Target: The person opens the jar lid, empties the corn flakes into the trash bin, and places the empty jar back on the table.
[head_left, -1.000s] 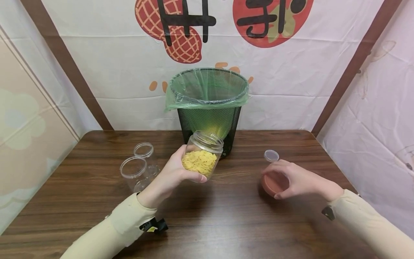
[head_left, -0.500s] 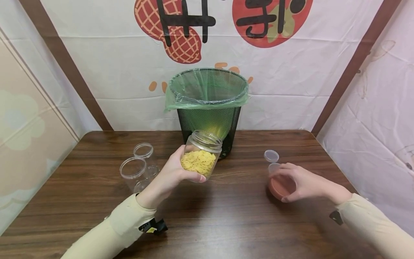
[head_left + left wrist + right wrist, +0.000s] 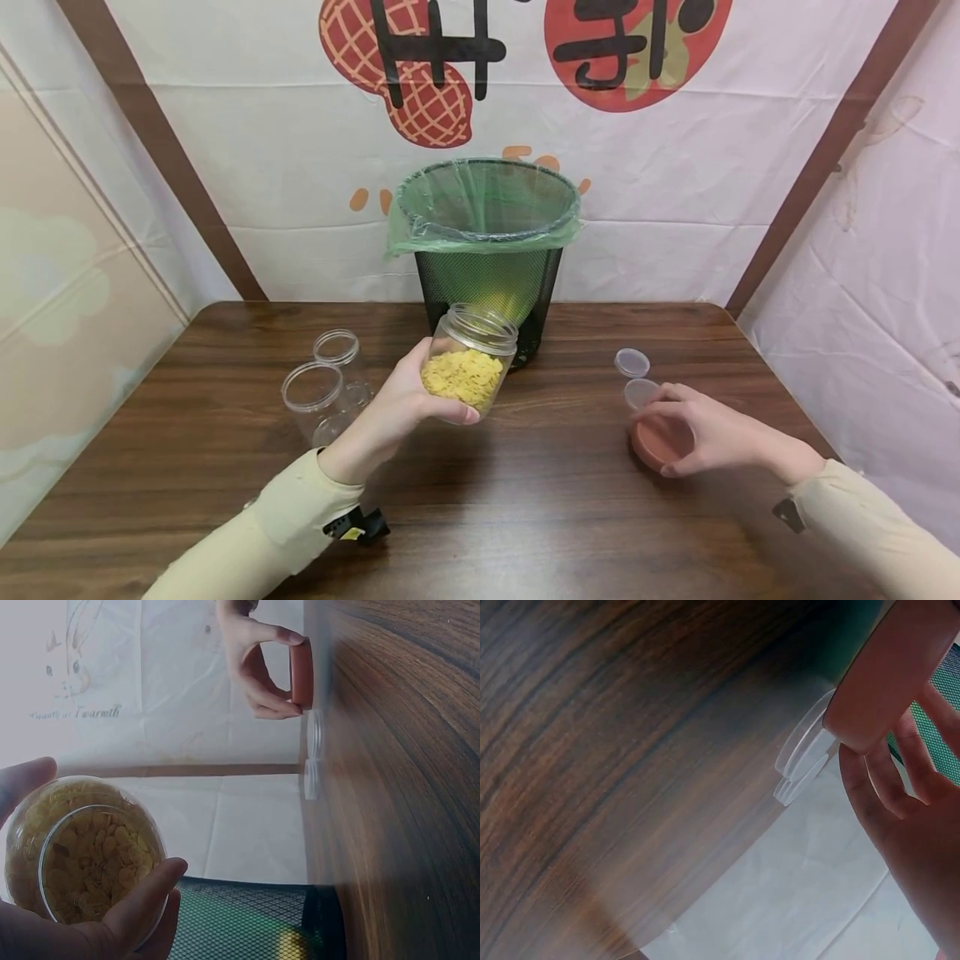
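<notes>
Tilted toward the right, a clear screw-top jar (image 3: 480,333) partly filled with yellow cornflakes (image 3: 461,377) is gripped by my left hand (image 3: 416,402). Its mouth is uncovered. In the left wrist view the jar's round base (image 3: 105,859) faces the camera, thumb and fingers around its side. My right hand (image 3: 716,435) pinches a reddish-brown round lid (image 3: 658,440) by its rim, low at the table on the right. The right wrist view shows fingertips on the edge of this lid (image 3: 892,679). Just behind it lie two clear lids, one nearer (image 3: 640,393) and one farther (image 3: 632,362).
Two uncovered clear jars, a wider one (image 3: 311,392) and a narrower one (image 3: 337,347), stand left of my left forearm. Behind the held jar is a black mesh bin (image 3: 487,271) lined with a green bag (image 3: 420,237). A printed cloth backdrop rises behind the wooden table (image 3: 525,500).
My right hand has moved right and slightly toward me with the reddish-brown lid, uncovering the nearer clear lid. The left hand and its jar have stayed nearly still.
</notes>
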A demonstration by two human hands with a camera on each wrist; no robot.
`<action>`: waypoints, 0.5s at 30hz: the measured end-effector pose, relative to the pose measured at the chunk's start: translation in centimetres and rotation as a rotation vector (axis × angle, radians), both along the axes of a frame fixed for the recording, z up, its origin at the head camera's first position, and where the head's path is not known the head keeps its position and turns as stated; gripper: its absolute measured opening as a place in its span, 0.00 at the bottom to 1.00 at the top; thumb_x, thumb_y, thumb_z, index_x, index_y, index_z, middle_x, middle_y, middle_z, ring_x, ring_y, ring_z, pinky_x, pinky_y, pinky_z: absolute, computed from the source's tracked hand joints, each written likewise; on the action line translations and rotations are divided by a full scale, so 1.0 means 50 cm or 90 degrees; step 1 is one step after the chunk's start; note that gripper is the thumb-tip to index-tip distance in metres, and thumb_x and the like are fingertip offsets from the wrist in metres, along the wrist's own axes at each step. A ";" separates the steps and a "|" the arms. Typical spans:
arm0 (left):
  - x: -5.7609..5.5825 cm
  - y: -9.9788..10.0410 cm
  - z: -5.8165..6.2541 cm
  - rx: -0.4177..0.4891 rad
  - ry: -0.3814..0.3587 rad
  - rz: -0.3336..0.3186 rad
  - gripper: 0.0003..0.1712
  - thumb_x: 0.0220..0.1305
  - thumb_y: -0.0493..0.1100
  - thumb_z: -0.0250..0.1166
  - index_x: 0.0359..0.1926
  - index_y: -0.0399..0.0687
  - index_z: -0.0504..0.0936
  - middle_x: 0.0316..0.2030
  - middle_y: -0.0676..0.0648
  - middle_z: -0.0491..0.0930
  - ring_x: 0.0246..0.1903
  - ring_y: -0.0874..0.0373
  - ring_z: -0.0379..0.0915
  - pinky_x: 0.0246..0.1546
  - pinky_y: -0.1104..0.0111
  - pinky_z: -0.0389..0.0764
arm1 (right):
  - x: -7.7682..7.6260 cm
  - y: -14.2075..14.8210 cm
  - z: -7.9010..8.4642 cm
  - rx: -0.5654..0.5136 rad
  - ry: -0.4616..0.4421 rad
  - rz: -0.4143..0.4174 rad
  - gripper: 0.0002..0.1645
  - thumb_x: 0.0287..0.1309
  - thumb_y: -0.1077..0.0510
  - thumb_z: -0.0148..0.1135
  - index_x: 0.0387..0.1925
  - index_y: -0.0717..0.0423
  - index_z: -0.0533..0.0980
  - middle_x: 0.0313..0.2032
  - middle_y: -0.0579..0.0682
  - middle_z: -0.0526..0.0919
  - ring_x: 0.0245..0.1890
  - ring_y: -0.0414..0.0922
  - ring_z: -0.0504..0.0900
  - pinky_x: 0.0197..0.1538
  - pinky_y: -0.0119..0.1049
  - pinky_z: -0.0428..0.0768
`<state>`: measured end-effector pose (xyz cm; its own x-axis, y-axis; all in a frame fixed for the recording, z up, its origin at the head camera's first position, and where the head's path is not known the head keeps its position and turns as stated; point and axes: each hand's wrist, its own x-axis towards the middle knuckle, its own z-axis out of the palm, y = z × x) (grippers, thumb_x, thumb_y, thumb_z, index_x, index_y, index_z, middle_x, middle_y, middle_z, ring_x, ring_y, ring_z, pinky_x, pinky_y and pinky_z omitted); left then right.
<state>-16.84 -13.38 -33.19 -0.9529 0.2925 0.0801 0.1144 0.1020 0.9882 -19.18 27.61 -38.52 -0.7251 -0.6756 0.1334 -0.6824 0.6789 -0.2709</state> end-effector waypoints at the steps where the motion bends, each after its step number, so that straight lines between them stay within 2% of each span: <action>1: 0.000 0.000 0.000 0.000 0.000 0.000 0.48 0.31 0.33 0.74 0.59 0.44 0.65 0.49 0.43 0.73 0.41 0.55 0.73 0.44 0.65 0.75 | 0.001 0.001 -0.002 0.002 0.001 -0.004 0.43 0.25 0.46 0.80 0.52 0.40 0.78 0.49 0.39 0.70 0.47 0.34 0.70 0.49 0.36 0.74; 9: 0.001 0.002 0.003 0.006 -0.006 0.002 0.47 0.31 0.32 0.74 0.59 0.43 0.64 0.48 0.43 0.73 0.41 0.55 0.73 0.43 0.66 0.76 | 0.004 0.006 -0.008 0.009 0.008 -0.011 0.42 0.25 0.46 0.80 0.52 0.39 0.78 0.48 0.38 0.70 0.46 0.33 0.69 0.47 0.34 0.73; 15: 0.002 0.000 0.006 0.005 -0.011 0.003 0.47 0.32 0.32 0.74 0.59 0.45 0.65 0.47 0.45 0.73 0.41 0.55 0.73 0.44 0.66 0.75 | 0.006 0.011 -0.012 0.023 -0.001 -0.028 0.43 0.26 0.44 0.80 0.53 0.37 0.77 0.50 0.38 0.70 0.48 0.35 0.69 0.49 0.37 0.74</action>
<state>-16.76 -13.38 -32.91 -0.9556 0.2871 0.0662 0.0971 0.0945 0.9908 -18.89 28.14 -39.11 -0.7543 -0.6475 0.1084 -0.6514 0.7175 -0.2468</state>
